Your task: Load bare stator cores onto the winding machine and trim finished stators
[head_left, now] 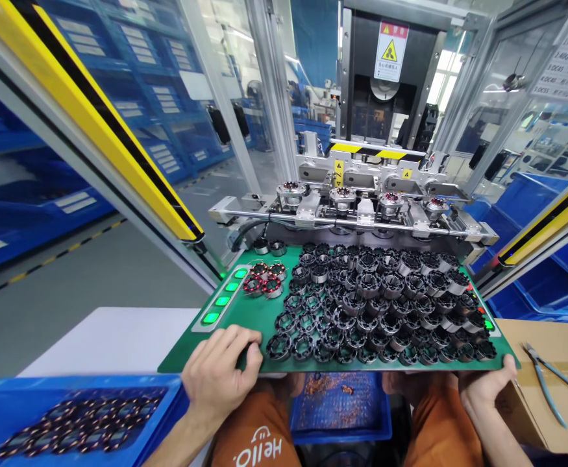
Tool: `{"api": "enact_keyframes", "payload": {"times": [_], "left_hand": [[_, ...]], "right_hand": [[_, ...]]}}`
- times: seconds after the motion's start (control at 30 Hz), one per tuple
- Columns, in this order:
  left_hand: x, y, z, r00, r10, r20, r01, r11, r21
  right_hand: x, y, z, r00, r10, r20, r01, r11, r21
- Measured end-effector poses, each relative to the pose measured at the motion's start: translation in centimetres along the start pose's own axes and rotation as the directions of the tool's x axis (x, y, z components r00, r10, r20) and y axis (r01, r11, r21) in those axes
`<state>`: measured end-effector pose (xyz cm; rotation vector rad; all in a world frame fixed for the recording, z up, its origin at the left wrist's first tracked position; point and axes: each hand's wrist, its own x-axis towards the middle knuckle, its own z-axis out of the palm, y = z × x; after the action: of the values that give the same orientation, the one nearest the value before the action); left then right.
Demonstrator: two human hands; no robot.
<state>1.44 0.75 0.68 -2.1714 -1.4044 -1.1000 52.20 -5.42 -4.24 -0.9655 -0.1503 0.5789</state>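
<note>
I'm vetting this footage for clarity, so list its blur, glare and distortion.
Head view: blue shelving at left looks smeared; head view: the bright window is washed out; head view: yellow bars splay outward, likely wide-angle stretch; head view: dark rings on the green board and the left hand look fairly crisp.

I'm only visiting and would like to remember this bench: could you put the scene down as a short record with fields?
Left hand: curled, at the near edge of the green board
Right hand: at the board's near right corner, most fingers hidden
On board: many closely packed black rings
Board's left side: four copper-wound rings, four lit green buttons
Behind board: metal machine
Below board: blue tray with copper-coloured scraps
Far left: blue bin with more rings
Far right: pliers on a cardboard box
</note>
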Motion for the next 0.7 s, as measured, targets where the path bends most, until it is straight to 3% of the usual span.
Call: {"api": "enact_keyframes", "payload": {"times": [0.27,0.7], "left_hand": [[0.08,0.12,-0.09,1.0,-0.001,0.002,0.001,1.0,-0.004],[0.29,0.27,-0.11,1.0,0.021,-0.006,-0.02,1.0,0.01]], "right_hand": [[-0.2,-0.18,0.4,0.991,-0.026,-0.128,0.015,0.996,-0.092],[-0.06,-0.27,0.28,0.996,-0.02,-0.089,0.014,0.998,-0.064]]}}
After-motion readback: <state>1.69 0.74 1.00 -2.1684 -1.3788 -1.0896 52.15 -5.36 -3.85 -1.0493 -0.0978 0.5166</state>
